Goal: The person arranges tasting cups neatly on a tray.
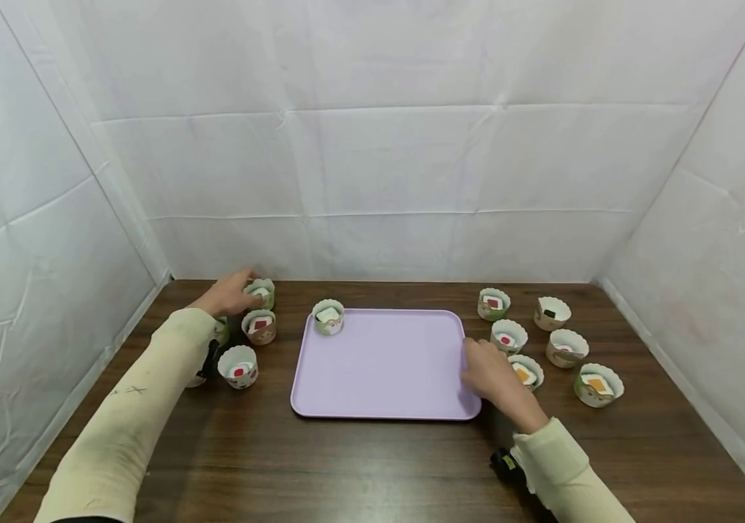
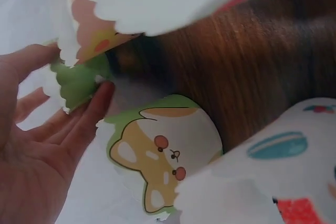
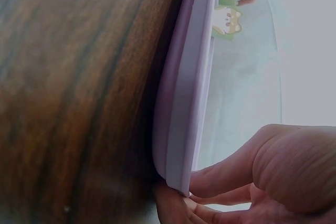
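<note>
My left hand (image 1: 230, 294) is at the back left with its thumb and fingers around a green paper baking cup (image 1: 267, 290) that has a white piece inside. In the left wrist view the fingers (image 2: 100, 103) lie along that cup's green wall (image 2: 79, 83). My right hand (image 1: 493, 374) pinches the right edge of a lilac tray (image 1: 381, 363); the right wrist view shows thumb above and fingers below the tray rim (image 3: 191, 108). One green cup (image 1: 328, 317) with a dog print stands in the tray's back left corner.
Left of the tray stand a pink cup (image 1: 259, 328), a white cup (image 1: 238, 367) and others partly hidden under my left arm. Several patterned cups with small coloured pieces, such as one green cup (image 1: 599, 386), stand at the right. White sheeting (image 1: 385, 160) encloses the wooden table (image 1: 359, 472).
</note>
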{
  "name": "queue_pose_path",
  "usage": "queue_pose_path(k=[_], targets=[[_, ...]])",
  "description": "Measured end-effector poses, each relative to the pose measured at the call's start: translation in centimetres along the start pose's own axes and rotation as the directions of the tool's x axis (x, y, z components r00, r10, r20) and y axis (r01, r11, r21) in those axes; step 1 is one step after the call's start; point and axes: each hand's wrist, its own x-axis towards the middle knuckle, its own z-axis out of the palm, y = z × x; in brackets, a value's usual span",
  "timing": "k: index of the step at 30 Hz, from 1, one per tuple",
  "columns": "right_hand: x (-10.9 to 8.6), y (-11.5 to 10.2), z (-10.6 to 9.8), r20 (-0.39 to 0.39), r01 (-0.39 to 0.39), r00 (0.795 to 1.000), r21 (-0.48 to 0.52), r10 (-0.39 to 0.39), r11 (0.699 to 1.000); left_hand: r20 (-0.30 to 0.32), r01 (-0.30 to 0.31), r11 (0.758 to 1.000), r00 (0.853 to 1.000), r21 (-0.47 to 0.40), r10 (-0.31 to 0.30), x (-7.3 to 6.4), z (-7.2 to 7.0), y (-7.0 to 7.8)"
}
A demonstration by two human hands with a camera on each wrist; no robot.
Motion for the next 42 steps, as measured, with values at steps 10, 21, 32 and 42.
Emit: queue_pose_path(k=[10, 21, 32, 42], targets=[[0.2, 0.0, 0.0, 0.003, -0.004, 1.000, -0.011, 0.004, 1.000, -0.131, -0.051, 0.998, 0.990, -0.030, 0.047, -0.5, -0.9, 0.1], [0.3, -0.1, -0.2, 0.020, -0.019, 1.000, -0.009, 0.019, 1.000, -0.255, -0.112, 0.993, 0.962, -0.047, 0.096, 0.0, -0.7, 0.4], [0.2, -0.3, -0.1, 0.010, -0.011, 1.000, -0.010, 0.011, 1.000, -0.361, -0.185, 0.981, 0.920, -0.057, 0.152, -0.2, -0.3, 1.6], [-0.2, -0.6, -0.3, 0.003, 0.001, 1.000, -0.004, -0.001, 1.000, -0.357, -0.265, 0.963, 0.905, -0.046, 0.232, 0.2, 0.4, 3.9]])
